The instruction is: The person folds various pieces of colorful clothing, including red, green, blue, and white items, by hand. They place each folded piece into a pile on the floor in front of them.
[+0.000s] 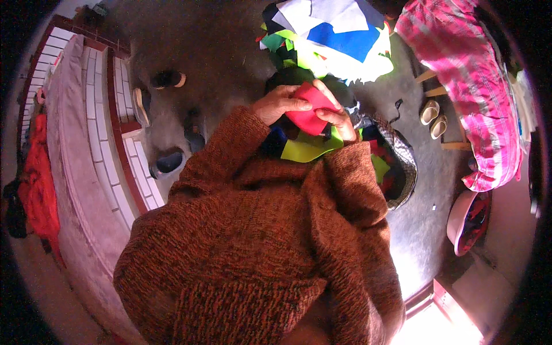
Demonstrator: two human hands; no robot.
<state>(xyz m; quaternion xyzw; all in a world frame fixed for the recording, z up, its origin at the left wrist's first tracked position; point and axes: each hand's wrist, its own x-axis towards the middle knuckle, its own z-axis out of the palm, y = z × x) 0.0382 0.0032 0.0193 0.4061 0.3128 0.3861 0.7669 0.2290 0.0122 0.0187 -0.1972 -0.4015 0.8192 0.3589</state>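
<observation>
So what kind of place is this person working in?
Probably a home courtyard or porch used for sewing work. Both hands hold a red fabric piece above a heap of coloured cloth scraps; pale slippers lie on the grey concrete floor beside a pink plaid blanket.

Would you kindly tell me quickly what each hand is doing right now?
Left hand: closed on the red fabric piece.
Right hand: closed on the same red fabric piece, gripping its right edge.
</observation>
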